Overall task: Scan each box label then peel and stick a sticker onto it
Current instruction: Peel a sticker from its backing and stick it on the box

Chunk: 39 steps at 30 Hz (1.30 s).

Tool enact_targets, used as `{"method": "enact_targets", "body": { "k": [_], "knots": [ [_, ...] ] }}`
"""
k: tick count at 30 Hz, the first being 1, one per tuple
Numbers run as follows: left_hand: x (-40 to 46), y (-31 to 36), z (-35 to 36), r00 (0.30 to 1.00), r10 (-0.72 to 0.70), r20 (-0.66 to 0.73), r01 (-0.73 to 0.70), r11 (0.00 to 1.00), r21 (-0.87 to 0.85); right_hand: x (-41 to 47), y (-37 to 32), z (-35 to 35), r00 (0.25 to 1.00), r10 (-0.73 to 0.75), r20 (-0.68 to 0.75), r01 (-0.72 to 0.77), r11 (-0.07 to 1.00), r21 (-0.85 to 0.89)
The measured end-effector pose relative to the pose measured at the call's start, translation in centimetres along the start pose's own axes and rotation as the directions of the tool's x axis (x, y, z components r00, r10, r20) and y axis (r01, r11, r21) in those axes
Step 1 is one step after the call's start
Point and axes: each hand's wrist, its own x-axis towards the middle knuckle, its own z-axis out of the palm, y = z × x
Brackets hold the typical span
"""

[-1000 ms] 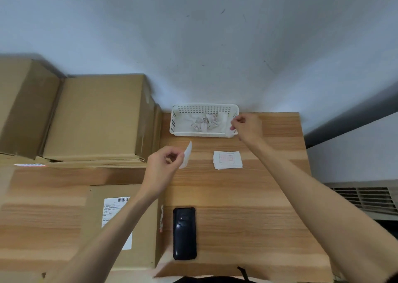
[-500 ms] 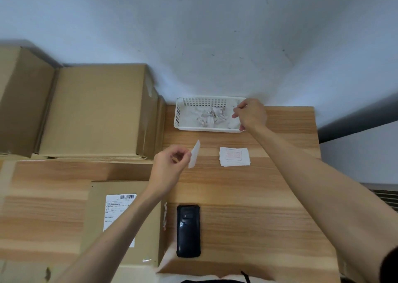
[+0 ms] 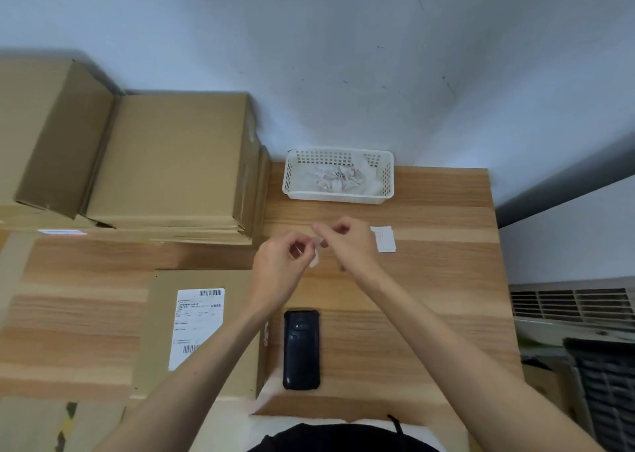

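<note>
A: Both hands meet above the pale wooden table (image 3: 429, 211): left hand (image 3: 280, 267) and right hand (image 3: 347, 242) both pinch the small white sticker (image 3: 316, 250).

B: The flat brown cardboard box (image 3: 220, 328) with its white label (image 3: 197, 326) lies left of the black handheld scanner (image 3: 301, 350).

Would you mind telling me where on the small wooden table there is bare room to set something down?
Bare wood lies right of the black scanner, up to the table's right edge, and between the white basket and that edge. It is crowded mid-table, where the left hand and right hand pinch a sticker beside the sticker stack.
</note>
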Motion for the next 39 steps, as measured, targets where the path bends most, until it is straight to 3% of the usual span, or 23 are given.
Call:
{"method": "enact_targets", "body": {
  "k": [9,16,20,23,28,39],
  "knots": [
    [-5.2,-3.0,-3.3,0.999,0.046,-0.013,-0.047,0.995,-0.09,-5.3,-0.4,4.4,0.997,-0.061,-0.04,0.061,0.998,-0.02],
    [-7.9,-8.0,-8.8,0.957,-0.281,-0.07,0.23,0.883,-0.408,-8.4,-0.1,8.5,0.995,-0.047,-0.087,0.051,0.998,0.045],
    [-8.9,-11.5,-11.4,0.883,-0.469,0.009,0.433,0.809,-0.397,-10.8,0.5,10.6,0.997,-0.039,-0.07,0.05,0.987,0.154],
    [-9.7,-12.7,-12.5,0.852,-0.508,0.127,0.508,0.744,-0.433,-12.6,1.1,12.1,0.995,-0.024,-0.092,0.042,0.978,0.203],
    [-11.0,-13.8,-13.6,0.849,-0.486,0.208,0.526,0.733,-0.432,-14.4,3.0,13.9,0.991,0.042,-0.124,-0.014,0.976,0.217],
    [-16.7,-19.2,-11.0,0.828,-0.518,0.216,0.56,0.791,-0.247,-16.5,11.0,17.3,0.984,0.125,-0.124,-0.114,0.99,0.087]
  ]
}}
